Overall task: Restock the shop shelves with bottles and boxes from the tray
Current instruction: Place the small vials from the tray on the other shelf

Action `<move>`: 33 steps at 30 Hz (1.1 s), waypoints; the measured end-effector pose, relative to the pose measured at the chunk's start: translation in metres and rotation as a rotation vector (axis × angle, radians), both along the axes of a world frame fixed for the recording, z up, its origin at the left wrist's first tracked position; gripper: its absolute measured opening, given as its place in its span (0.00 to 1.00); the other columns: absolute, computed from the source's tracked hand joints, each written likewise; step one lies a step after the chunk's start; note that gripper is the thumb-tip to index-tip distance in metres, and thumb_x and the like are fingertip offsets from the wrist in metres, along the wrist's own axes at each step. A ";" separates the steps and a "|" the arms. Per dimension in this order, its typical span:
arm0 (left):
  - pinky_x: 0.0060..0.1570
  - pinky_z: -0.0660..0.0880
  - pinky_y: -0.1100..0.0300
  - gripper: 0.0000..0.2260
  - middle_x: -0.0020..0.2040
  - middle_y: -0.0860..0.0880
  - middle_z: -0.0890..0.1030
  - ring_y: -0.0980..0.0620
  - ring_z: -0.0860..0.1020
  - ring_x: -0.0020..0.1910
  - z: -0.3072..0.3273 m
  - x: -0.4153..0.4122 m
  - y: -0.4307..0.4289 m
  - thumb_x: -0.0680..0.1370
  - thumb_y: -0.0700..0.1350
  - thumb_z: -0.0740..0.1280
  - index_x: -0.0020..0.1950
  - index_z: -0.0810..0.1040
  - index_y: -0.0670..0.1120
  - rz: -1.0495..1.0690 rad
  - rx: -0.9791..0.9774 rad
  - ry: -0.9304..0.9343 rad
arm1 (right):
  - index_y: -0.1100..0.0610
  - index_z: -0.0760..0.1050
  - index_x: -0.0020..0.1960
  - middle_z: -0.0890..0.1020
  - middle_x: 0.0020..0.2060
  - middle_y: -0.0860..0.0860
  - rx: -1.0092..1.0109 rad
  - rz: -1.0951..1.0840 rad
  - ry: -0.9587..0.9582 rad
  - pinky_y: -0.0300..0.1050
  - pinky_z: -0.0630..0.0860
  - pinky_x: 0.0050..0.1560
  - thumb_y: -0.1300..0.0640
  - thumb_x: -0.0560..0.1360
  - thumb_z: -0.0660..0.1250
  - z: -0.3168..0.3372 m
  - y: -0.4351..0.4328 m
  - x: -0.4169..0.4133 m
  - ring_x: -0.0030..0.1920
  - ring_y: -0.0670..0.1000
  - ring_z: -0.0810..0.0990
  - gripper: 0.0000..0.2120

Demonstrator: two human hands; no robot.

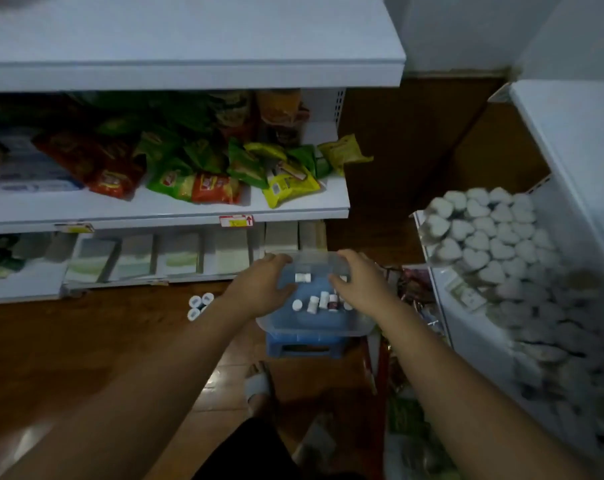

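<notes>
A clear plastic tray [314, 329] sits on a blue stool [302, 344], and both hands are on it. The left hand [262, 284] grips the tray's left side, with the fingers curled over the far rim and the thumb hooked inside. The right hand [361, 284] grips the right side the same way, thumb inside and fingers over the far edge.

Inside the tray, between the two thumbs, a single white bottle [302, 277] lies on its side toward the far wall. A cluster of small bottles [313, 304] lies nearer the front wall; most are white and one has a dark body.

Left of the tray, three white-capped floor bottles [199, 304] stand close together on the wooden floor [85, 341]. Beyond the tray, a row of pale boxes [179, 256] stands on the low shelf of a white shelving unit. One level higher than the boxes, snack packets [189, 174] in green, red and yellow are piled on the next shelf, and a red-and-yellow price tag [236, 221] is clipped to that shelf's front lip.

Right of the tray stands a second white unit packed with white heart-shaped pieces [484, 237] — what they are cannot be told, as that side is blurred. On the person's side of the tray, a foot in a pale sandal [257, 382] rests on the floor.
</notes>
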State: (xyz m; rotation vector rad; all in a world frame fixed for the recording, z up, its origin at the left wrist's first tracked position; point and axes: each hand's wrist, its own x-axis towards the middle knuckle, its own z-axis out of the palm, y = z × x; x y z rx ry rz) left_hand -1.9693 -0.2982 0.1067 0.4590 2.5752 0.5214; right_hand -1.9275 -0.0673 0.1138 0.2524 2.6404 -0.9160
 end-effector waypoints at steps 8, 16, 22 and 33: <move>0.69 0.68 0.57 0.26 0.72 0.39 0.76 0.42 0.74 0.72 -0.218 -0.044 0.038 0.80 0.41 0.70 0.77 0.69 0.38 0.034 -0.077 -0.310 | 0.55 0.72 0.71 0.79 0.64 0.56 0.039 0.054 -0.309 0.55 0.78 0.61 0.50 0.75 0.76 -0.200 -0.014 -0.036 0.63 0.59 0.78 0.28; 0.64 0.76 0.41 0.32 0.76 0.42 0.67 0.39 0.72 0.72 -0.328 -0.097 0.058 0.79 0.35 0.67 0.81 0.61 0.46 -0.191 -0.265 -0.190 | 0.57 0.71 0.68 0.76 0.62 0.55 0.406 0.385 -0.287 0.55 0.68 0.65 0.41 0.70 0.77 -0.332 -0.030 -0.065 0.67 0.60 0.70 0.35; 0.56 0.80 0.41 0.30 0.70 0.41 0.66 0.39 0.74 0.67 -0.348 -0.096 0.071 0.78 0.42 0.75 0.75 0.65 0.45 -0.210 -0.348 -0.077 | 0.54 0.77 0.61 0.78 0.59 0.52 0.466 0.382 -0.264 0.52 0.67 0.65 0.48 0.73 0.75 -0.348 -0.031 -0.080 0.67 0.57 0.70 0.20; 0.58 0.77 0.51 0.19 0.63 0.42 0.80 0.40 0.80 0.63 -0.341 -0.090 0.074 0.78 0.42 0.72 0.67 0.74 0.45 0.002 -0.008 -0.211 | 0.52 0.78 0.45 0.82 0.43 0.51 -0.161 -0.209 -0.137 0.55 0.83 0.48 0.56 0.69 0.78 -0.338 -0.020 -0.062 0.44 0.54 0.83 0.10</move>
